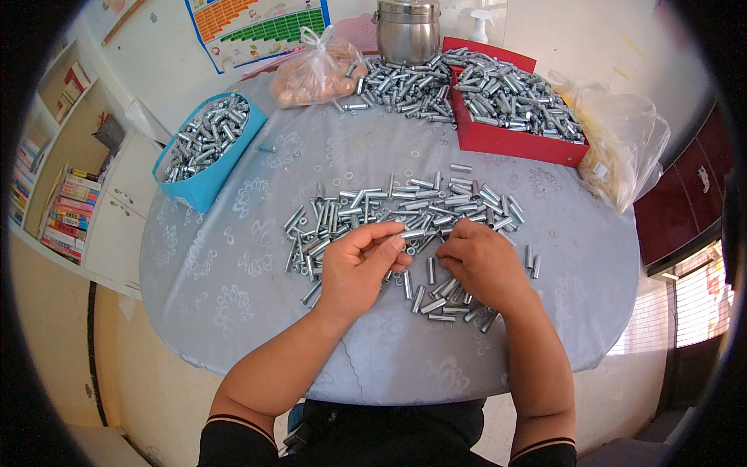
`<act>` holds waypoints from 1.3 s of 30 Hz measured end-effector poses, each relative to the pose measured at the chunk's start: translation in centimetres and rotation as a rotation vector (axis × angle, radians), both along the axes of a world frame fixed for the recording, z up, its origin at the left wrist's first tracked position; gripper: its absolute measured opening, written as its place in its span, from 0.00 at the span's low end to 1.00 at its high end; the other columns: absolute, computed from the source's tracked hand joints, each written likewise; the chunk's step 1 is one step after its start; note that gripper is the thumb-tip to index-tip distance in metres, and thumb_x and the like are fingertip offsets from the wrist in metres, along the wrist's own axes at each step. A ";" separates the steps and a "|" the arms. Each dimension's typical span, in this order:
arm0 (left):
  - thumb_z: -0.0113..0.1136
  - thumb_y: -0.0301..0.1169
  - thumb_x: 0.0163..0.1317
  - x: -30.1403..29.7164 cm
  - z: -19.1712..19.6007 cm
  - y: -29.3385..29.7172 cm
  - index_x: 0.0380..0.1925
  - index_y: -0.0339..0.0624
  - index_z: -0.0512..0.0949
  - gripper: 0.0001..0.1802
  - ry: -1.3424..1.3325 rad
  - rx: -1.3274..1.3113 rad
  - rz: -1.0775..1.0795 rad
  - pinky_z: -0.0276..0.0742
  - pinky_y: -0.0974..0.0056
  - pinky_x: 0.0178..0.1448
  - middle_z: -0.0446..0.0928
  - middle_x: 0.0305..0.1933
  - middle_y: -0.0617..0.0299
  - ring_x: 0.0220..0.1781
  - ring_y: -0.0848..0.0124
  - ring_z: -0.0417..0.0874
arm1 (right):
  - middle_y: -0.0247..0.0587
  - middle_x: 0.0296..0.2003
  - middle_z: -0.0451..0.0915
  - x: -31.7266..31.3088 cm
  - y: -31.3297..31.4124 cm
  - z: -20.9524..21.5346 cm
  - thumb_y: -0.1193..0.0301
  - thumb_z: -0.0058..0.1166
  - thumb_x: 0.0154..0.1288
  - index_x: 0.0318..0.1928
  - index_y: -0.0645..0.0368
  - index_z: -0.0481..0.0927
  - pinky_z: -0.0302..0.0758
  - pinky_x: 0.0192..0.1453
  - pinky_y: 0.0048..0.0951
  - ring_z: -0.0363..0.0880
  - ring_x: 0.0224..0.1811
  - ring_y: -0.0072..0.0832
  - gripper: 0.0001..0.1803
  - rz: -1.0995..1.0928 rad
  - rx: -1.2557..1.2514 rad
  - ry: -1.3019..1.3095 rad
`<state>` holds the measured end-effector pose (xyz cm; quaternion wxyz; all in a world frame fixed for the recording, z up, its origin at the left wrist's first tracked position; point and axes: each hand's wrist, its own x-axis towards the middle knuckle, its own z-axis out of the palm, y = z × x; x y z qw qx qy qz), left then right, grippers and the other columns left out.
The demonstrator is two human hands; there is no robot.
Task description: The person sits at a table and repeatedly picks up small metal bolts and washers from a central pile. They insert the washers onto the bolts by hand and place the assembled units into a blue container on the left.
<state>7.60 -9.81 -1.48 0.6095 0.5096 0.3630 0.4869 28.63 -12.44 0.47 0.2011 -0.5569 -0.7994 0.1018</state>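
Observation:
Between the thumb and fingers of my left hand (356,272) is a shiny metal sleeve (413,233), held nearly level above a loose pile of metal sleeves and bolts (366,206). My right hand (486,265) is just right of it, over the pile's near side. Its fingers are bent and pinched together, pointing down and left; what they grip is hidden. Several short metal tubes (419,298) lie on the cloth below and between my hands. Small nuts and washers (348,176) are scattered around the pile.
A grey patterned cloth (210,257) covers the table. Fasteners fill a blue box (204,189) at left and a red box (513,142) at back right. More are heaped beside a steel pot (408,35). Plastic bags (315,74) stand at the back and right (622,156).

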 end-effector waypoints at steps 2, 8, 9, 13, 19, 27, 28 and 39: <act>0.57 0.23 0.67 0.0 -0.1 -0.1 0.49 0.31 0.78 0.12 0.014 -0.007 -0.006 0.84 0.68 0.40 0.82 0.39 0.56 0.37 0.71 0.85 | 0.40 0.33 0.77 0.0 -0.1 0.0 0.71 0.60 0.55 0.35 0.54 0.84 0.76 0.44 0.38 0.78 0.40 0.41 0.06 -0.009 -0.034 0.034; 0.57 0.24 0.67 -0.3 -0.1 0.1 0.49 0.32 0.78 0.12 0.023 0.001 -0.007 0.84 0.69 0.41 0.82 0.39 0.55 0.37 0.71 0.85 | 0.42 0.33 0.78 -0.1 0.1 0.5 0.74 0.58 0.58 0.35 0.59 0.80 0.75 0.41 0.35 0.78 0.35 0.38 0.05 -0.099 -0.186 0.348; 0.57 0.24 0.67 -0.3 -0.2 0.1 0.49 0.32 0.78 0.12 0.017 -0.004 -0.005 0.84 0.69 0.40 0.82 0.39 0.55 0.37 0.71 0.85 | 0.41 0.33 0.79 -0.2 0.1 0.7 0.75 0.58 0.59 0.35 0.60 0.79 0.74 0.40 0.32 0.78 0.34 0.34 0.04 -0.125 -0.217 0.413; 0.57 0.23 0.67 -0.3 -0.2 0.1 0.48 0.31 0.78 0.12 0.008 -0.019 -0.008 0.85 0.68 0.40 0.82 0.38 0.56 0.37 0.70 0.86 | 0.35 0.31 0.79 0.0 0.4 -0.2 0.75 0.57 0.64 0.37 0.63 0.77 0.72 0.37 0.24 0.74 0.31 0.19 0.04 -0.239 -0.296 0.789; 0.58 0.23 0.66 -0.1 0.1 0.0 0.48 0.32 0.78 0.12 0.020 -0.018 -0.025 0.85 0.68 0.39 0.83 0.39 0.56 0.36 0.69 0.86 | 0.31 0.32 0.79 -1.1 0.5 0.1 0.78 0.56 0.66 0.42 0.65 0.76 0.73 0.35 0.20 0.75 0.32 0.16 0.06 -0.173 -0.338 1.052; 0.58 0.25 0.67 -0.1 0.1 0.0 0.49 0.30 0.78 0.12 0.026 -0.009 -0.037 0.84 0.70 0.40 0.83 0.39 0.54 0.37 0.71 0.86 | 0.35 0.37 0.82 -1.1 0.3 -0.2 0.81 0.57 0.63 0.42 0.65 0.77 0.76 0.39 0.20 0.78 0.34 0.17 0.07 -0.099 -0.371 1.101; 0.58 0.25 0.67 -0.2 0.1 0.0 0.49 0.30 0.78 0.13 0.024 -0.012 -0.041 0.84 0.70 0.40 0.83 0.39 0.54 0.37 0.70 0.86 | 0.35 0.38 0.82 -1.1 0.3 -0.2 0.81 0.58 0.63 0.43 0.65 0.78 0.77 0.40 0.20 0.78 0.35 0.17 0.08 -0.099 -0.372 1.106; 0.54 0.22 0.68 -0.2 0.4 -0.3 0.53 0.31 0.77 0.14 0.079 -0.023 -0.159 0.85 0.67 0.44 0.83 0.42 0.52 0.42 0.66 0.87 | 0.33 0.36 0.83 -0.8 0.3 0.2 0.79 0.63 0.61 0.45 0.65 0.81 0.76 0.43 0.20 0.79 0.38 0.17 0.11 -0.138 -0.426 1.097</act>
